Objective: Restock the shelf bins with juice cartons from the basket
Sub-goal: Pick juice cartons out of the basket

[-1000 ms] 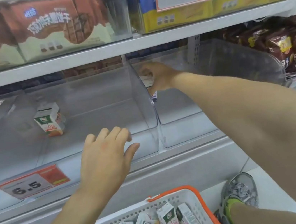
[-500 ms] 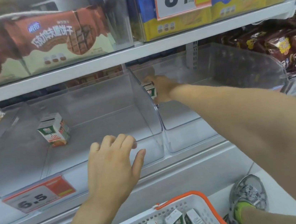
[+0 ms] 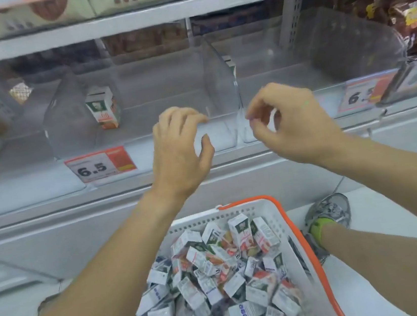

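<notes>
Both hands, left hand (image 3: 179,148) and right hand (image 3: 290,123), are hovering loosely curled and empty between placements, likely needing another carton from the basket (image 3: 284,216).

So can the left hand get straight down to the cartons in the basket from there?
Probably yes. The left hand is empty, hovering at the shelf edge, and the open-topped basket of juice cartons sits right below, nothing between.

A white basket (image 3: 276,218) with an orange rim holds white juice cartons (image 3: 240,233) printed in green and red. Clear bins (image 3: 222,87) sit on a pale grey shelf (image 3: 130,17). The price tag (image 3: 99,164) (white and orange) has black digits.
</notes>
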The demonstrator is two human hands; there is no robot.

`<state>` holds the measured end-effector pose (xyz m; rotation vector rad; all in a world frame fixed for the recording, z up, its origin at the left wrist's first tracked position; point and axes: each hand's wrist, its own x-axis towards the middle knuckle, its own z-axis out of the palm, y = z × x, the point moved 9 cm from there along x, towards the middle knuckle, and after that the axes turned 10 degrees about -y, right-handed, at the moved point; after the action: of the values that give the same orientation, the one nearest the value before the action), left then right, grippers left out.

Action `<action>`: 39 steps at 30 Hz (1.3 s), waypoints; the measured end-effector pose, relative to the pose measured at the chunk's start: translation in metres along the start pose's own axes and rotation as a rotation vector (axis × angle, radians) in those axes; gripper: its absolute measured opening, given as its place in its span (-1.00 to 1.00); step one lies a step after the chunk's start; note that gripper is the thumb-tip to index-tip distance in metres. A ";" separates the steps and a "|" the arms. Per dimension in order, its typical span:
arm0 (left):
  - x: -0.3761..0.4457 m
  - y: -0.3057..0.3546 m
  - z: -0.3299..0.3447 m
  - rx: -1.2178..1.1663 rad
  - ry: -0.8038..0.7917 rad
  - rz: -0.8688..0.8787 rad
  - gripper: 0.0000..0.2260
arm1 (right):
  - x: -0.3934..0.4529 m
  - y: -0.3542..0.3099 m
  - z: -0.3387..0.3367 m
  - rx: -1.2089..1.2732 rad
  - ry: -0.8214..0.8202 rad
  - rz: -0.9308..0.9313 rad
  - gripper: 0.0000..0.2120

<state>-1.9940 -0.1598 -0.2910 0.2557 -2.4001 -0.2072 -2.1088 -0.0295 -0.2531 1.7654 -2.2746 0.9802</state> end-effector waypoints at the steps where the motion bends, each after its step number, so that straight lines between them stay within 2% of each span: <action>1: -0.019 0.002 -0.003 -0.045 0.030 0.000 -0.79 | -0.009 -0.001 0.030 0.050 -0.157 0.050 -0.91; 2: -0.043 -0.003 0.005 -0.105 -0.016 -0.046 -0.80 | -0.021 0.002 0.068 0.078 -0.359 0.112 -0.90; 3: -0.071 -0.015 0.023 -0.174 -0.130 -0.142 -0.79 | -0.037 0.007 0.108 0.080 -0.558 0.168 -0.89; 5: -0.143 -0.045 0.073 -0.299 -0.446 -0.423 -0.73 | -0.074 0.020 0.180 0.081 -0.857 0.261 -0.78; 8: -0.248 -0.066 0.121 -0.322 -0.776 -0.690 -0.50 | -0.126 0.036 0.259 0.115 -1.043 0.387 -0.65; 11: -0.299 -0.071 0.144 -0.280 -0.913 -0.785 -0.29 | -0.161 0.049 0.305 0.097 -1.075 0.446 -0.50; 12: -0.305 -0.069 0.147 -0.288 -0.917 -0.807 -0.22 | -0.166 0.052 0.311 0.094 -1.033 0.459 -0.50; 15: -0.303 -0.071 0.153 -0.341 -0.844 -0.894 -0.07 | -0.161 0.061 0.300 0.071 -0.770 0.458 -0.62; 18: -0.302 -0.077 0.160 -0.443 -0.765 -0.999 -0.04 | -0.153 0.079 0.279 0.024 -0.591 0.494 -0.50; 20: -0.299 -0.079 0.161 -0.495 -0.720 -1.031 -0.07 | -0.152 0.090 0.277 -0.068 -0.618 0.479 -0.35; 23: -0.294 -0.081 0.155 -0.451 -0.711 -0.998 -0.07 | -0.159 0.102 0.292 -0.154 -0.755 0.468 -0.20; 26: -0.292 -0.082 0.151 -0.470 -0.749 -0.980 -0.05 | -0.155 0.104 0.292 -0.127 -0.744 0.481 -0.26; 29: -0.296 -0.077 0.147 -0.794 -0.720 -1.111 -0.16 | -0.146 0.107 0.282 -0.093 -0.726 0.519 -0.44; 32: -0.296 -0.059 0.143 -1.355 -0.624 -1.265 -0.23 | -0.141 0.109 0.275 -0.049 -0.732 0.529 -0.64; 34: -0.290 -0.044 0.140 -1.706 -0.543 -1.277 -0.26 | -0.144 0.111 0.276 0.063 -0.758 0.573 -0.68; 37: -0.286 -0.035 0.137 -1.862 -0.470 -1.271 -0.23 | -0.146 0.118 0.262 0.239 -0.723 0.702 -0.65; 39: -0.284 -0.036 0.137 -1.903 -0.382 -1.311 -0.30 | -0.145 0.118 0.249 0.376 -0.698 0.794 -0.63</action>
<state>-1.8728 -0.1153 -0.5808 0.7440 -0.9331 -2.8403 -2.0933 -0.0286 -0.5637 1.4501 -3.6139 1.0380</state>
